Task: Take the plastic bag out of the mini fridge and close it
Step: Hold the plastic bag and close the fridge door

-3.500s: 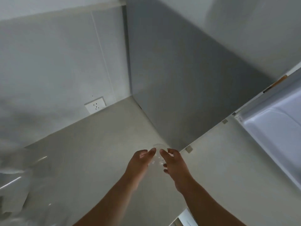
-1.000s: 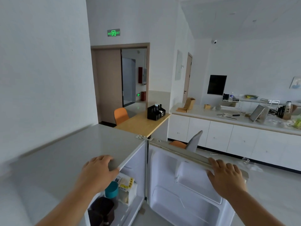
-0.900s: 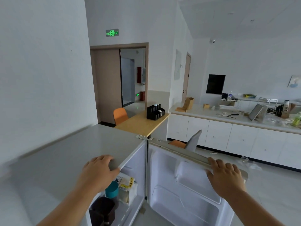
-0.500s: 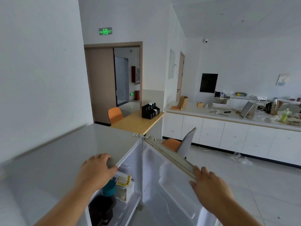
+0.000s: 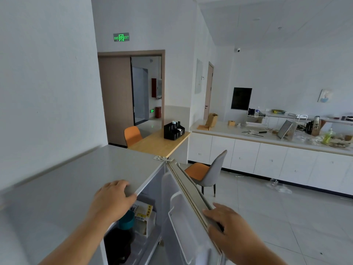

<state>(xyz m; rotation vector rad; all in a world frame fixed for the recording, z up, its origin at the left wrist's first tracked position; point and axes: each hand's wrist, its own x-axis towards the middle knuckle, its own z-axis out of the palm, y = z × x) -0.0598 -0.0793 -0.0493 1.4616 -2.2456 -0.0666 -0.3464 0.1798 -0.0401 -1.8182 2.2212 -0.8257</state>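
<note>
The grey-topped mini fridge (image 5: 80, 180) stands at lower left with its white door (image 5: 183, 217) partly open, swung toward the cabinet. My left hand (image 5: 112, 199) lies palm down on the fridge top, fingers curled over the front edge. My right hand (image 5: 223, 220) grips the door's top edge. Inside the fridge I see a teal cup (image 5: 127, 219), a food pack with a yellow label (image 5: 143, 211) and a dark object (image 5: 118, 243). Some clear crumpled plastic (image 5: 278, 186) lies on the floor far to the right; I cannot tell if it is the bag.
A grey and orange chair (image 5: 208, 173) stands just behind the door. A wooden table (image 5: 158, 144) with a black organiser (image 5: 173, 131) is beyond the fridge. White counter cabinets (image 5: 267, 159) run along the right. The tiled floor lies to the right of the door.
The door has swung in toward the fridge with my right hand on its top edge. My left hand has stayed on the fridge top. The view has turned slightly right.
</note>
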